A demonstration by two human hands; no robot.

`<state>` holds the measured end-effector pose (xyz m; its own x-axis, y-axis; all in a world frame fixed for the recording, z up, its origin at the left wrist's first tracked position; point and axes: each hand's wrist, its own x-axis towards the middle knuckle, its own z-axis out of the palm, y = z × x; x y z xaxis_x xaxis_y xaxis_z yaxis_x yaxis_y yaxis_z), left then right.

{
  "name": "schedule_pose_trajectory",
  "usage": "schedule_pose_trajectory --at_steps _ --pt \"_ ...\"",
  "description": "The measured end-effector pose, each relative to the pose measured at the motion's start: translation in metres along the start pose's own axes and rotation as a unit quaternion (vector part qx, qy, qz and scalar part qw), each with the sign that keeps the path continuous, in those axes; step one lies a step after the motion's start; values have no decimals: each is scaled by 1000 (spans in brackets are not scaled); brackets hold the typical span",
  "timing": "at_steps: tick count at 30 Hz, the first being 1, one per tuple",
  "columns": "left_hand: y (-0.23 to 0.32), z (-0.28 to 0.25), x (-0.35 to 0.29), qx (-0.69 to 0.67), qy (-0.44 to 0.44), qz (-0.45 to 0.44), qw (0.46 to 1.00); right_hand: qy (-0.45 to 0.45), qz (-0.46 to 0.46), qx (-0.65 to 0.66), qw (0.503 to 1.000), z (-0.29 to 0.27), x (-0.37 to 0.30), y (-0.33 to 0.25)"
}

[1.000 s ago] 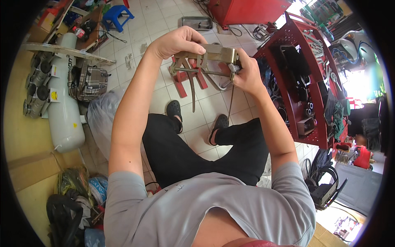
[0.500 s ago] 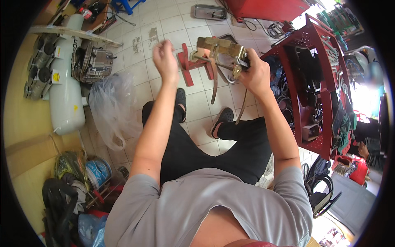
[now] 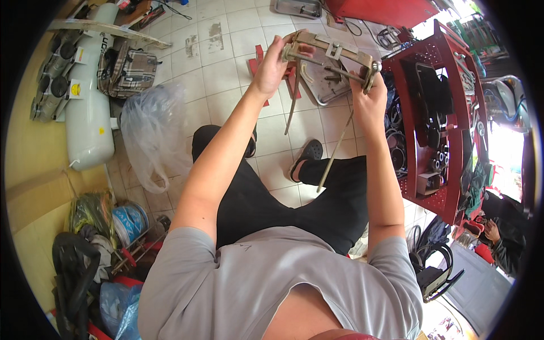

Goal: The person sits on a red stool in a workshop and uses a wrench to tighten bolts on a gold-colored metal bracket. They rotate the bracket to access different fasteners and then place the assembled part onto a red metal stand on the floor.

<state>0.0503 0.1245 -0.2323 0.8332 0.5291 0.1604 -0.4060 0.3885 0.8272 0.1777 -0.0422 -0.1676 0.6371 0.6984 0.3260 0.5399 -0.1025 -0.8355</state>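
Note:
Both hands hold up a brass-coloured metal frame [image 3: 334, 50] fitted with bolts, rods and brackets, tilted down to the right. My left hand [image 3: 272, 71] is closed around its left end, the fingers partly hidden behind it. At its lower right end, beside a round silver bolt head, my right hand [image 3: 369, 97] grips the frame. A thin curved strip [image 3: 292, 107] hangs below the left end, and a longer thin rod [image 3: 335, 152] slants down from near my right hand. The exact kind of the frame cannot be made out.
Beneath the frame, a metal tray [image 3: 324, 93] and a red stand [image 3: 253, 67] rest on the tiled floor. A red tool cart [image 3: 447, 62] stands at right. A plastic bag [image 3: 150, 136], a plaid bag [image 3: 129, 80] and a white tank [image 3: 89, 136] are at left.
My left hand has moved right and taken hold of the frame's left end. The frame has turned and shifted slightly right, and my right hand has moved a little right and down.

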Motion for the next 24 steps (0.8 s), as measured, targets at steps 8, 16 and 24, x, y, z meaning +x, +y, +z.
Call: schedule_pose_trajectory --at_steps 8,16,24 --pt "5 19 -13 86 42 -61 994 -55 110 86 989 1 -12 49" --pt "22 5 -30 -126 -42 -93 987 -38 39 110 992 1 -23 47" --pt "29 20 -43 -174 -136 -116 968 13 13 76 997 1 -33 39"
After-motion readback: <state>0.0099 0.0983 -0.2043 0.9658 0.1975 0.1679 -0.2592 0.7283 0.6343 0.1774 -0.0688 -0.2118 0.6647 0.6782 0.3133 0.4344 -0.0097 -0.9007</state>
